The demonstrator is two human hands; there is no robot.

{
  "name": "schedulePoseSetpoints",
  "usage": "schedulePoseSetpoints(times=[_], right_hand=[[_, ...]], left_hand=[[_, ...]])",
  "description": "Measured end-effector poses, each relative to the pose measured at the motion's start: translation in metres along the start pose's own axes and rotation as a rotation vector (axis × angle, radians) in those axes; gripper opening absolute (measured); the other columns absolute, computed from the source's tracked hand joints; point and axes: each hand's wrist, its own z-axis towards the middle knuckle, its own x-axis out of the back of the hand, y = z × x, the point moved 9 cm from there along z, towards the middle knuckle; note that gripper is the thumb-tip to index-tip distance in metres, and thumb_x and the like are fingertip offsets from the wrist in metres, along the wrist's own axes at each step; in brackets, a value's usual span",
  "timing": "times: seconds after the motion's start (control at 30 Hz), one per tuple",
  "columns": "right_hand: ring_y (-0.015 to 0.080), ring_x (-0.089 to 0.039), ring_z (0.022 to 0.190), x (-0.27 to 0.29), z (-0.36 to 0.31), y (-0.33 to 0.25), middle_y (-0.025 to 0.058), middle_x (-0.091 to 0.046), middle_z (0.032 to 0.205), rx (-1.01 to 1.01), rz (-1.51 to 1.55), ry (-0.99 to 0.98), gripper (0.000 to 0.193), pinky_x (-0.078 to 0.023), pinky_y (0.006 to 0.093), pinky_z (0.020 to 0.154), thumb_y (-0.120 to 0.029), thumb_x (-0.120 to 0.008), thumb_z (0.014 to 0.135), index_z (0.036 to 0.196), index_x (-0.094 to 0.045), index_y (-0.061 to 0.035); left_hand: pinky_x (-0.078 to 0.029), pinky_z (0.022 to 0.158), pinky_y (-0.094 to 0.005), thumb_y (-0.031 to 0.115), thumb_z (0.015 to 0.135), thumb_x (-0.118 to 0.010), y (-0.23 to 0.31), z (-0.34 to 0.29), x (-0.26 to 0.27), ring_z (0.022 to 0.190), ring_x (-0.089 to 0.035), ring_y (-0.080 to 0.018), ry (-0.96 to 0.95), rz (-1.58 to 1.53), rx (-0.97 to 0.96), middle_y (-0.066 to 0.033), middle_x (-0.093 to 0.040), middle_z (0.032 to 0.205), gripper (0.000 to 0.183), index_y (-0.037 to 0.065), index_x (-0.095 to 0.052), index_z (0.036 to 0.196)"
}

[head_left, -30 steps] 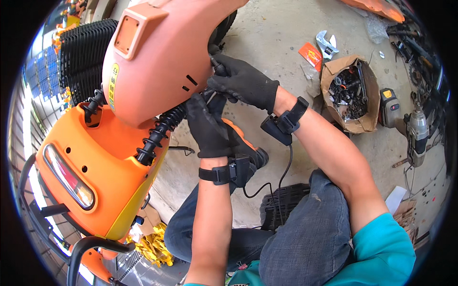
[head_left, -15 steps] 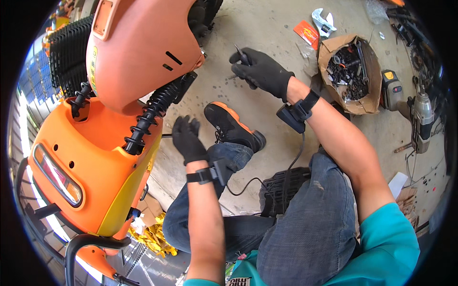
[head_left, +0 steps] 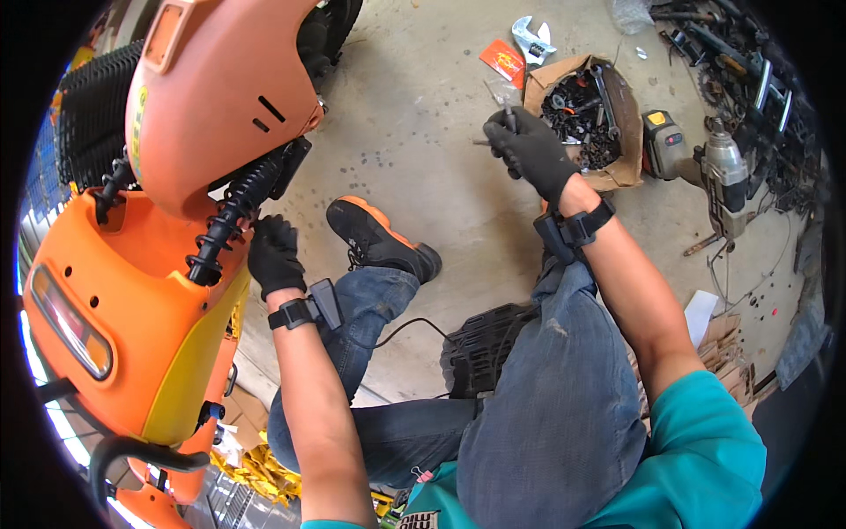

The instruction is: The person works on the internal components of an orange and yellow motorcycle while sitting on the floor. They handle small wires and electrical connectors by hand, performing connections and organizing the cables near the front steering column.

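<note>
My left hand (head_left: pixel 275 256) rests curled against the scooter's black shock spring (head_left: pixel 231 210), bracing it. Farther out, my right hand (head_left: pixel 531 152) has its fingers pinching a small metal tool (head_left: pixel 509 115) just beside the cardboard parts box (head_left: pixel 627 132).

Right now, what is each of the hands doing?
Left hand: closed, resting against the black shock spring.
Right hand: closed on a thin metal tool.
</note>
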Motion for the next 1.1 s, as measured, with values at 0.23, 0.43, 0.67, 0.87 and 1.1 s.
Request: schedulePoseSetpoints(times=[0.23, 0.43, 0.67, 0.87, 1.1], right_hand=[[0.014, -0.056, 0.06, -0.114, -0.023, -0.059, 0.0063, -0.062, 0.075, 0.211, -0.315, -0.425, 0.028, -0.048, 0.0312, 0.054, -0.031, -0.061, 0.091, 0.094, -0.058, -0.0035], [0.0171, -0.058, 0.062, -0.188, -0.083, -0.121, 0.0089, -0.064, 0.078, 0.323, -0.661, -0.638, 0.029, -0.05, 0.0321, 0.055, -0.031, -0.063, 0.089, 0.097, -0.06, -0.0032], [0.0076, -0.052, 0.064, -0.214, -0.16, -0.164, 0.0011, -0.057, 0.082, 0.265, -0.813, -0.775, 0.034, -0.046, 0.0244, 0.054, -0.038, -0.049, 0.101, 0.115, -0.055, -0.008], [0.0068, -0.058, 0.067, -0.229, -0.199, -0.188, 0.0037, -0.06, 0.087, 0.269, -1.093, -0.736, 0.034, -0.055, 0.0241, 0.062, -0.03, -0.048, 0.103, 0.119, -0.053, -0.0005], [0.0073, -0.058, 0.063, -0.304, -0.207, -0.164, 0.0031, -0.061, 0.085, 0.525, -1.229, -0.859, 0.032, -0.053, 0.0236, 0.056, -0.029, -0.055, 0.1, 0.114, -0.058, 0.0]], left_hand=[[-0.054, 0.077, -0.0273, 0.011, 0.096, -0.055, -0.007, -0.146, -0.157, 0.087, -0.063, -0.0147, -0.678, 0.163, 0.022, -0.0115, -0.066, 0.109, 0.039, -0.004, -0.051, 0.131], [-0.049, 0.064, -0.0251, 0.014, 0.092, -0.061, 0.05, -0.199, -0.13, 0.069, -0.06, -0.0106, -0.433, 0.377, -0.15, -0.0063, -0.068, 0.083, 0.023, -0.002, -0.066, 0.107], [-0.047, 0.059, -0.0243, 0.017, 0.093, -0.059, 0.082, -0.241, -0.099, 0.062, -0.059, -0.0107, -0.458, 0.36, -0.281, -0.0066, -0.067, 0.076, 0.021, -0.001, -0.068, 0.101], [-0.05, 0.061, -0.0275, 0.024, 0.093, -0.06, 0.108, -0.264, -0.085, 0.063, -0.063, -0.0124, -0.49, 0.443, -0.478, -0.0077, -0.069, 0.076, 0.027, -0.002, -0.068, 0.098], [-0.049, 0.058, -0.0268, 0.024, 0.093, -0.062, 0.1, -0.256, -0.024, 0.06, -0.062, -0.0128, -0.514, 0.428, -0.47, -0.0083, -0.069, 0.076, 0.026, 0.0, -0.068, 0.099]])
